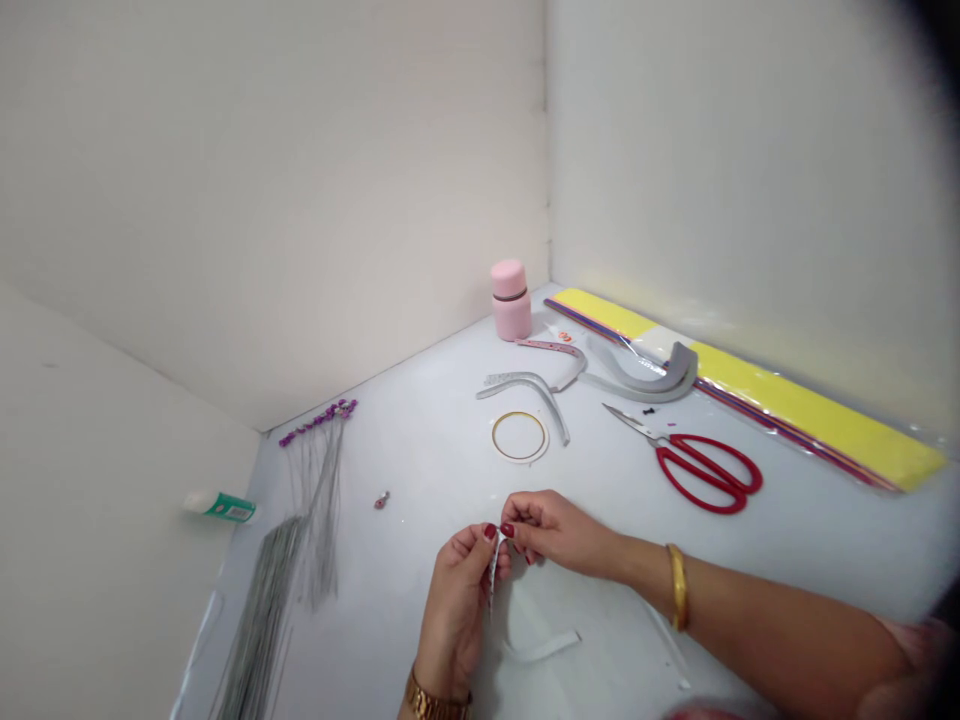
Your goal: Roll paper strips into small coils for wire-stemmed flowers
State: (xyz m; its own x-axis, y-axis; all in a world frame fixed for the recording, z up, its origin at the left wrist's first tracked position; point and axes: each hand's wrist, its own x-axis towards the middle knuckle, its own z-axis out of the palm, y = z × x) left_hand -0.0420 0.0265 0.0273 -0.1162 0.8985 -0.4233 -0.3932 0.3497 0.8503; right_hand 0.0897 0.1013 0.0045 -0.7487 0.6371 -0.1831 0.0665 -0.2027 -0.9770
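Observation:
My left hand (459,590) pinches a narrow pale strip with dark marks (492,585) between thumb and fingers, and the strip hangs down beside the palm. At its top end the thumb and finger of my right hand (546,530) are pressed together, thumb to thumb with the left. The fingers hide what exactly they grip there. Below them a white curled strip (544,648) rests on the table. Just beyond the hands lies a roll of thin white tape (544,448) with a yellow core.
Red-handled scissors (709,472) lie at right, before yellow-topped packs of sheets (795,400). Curved strips (536,385) and a grey strip bundle (660,380) are behind. A pink bottle (511,305) stands near the corner. Grey wires (266,610), purple-tipped stems (322,500) and a green-labelled tube (229,507) are left.

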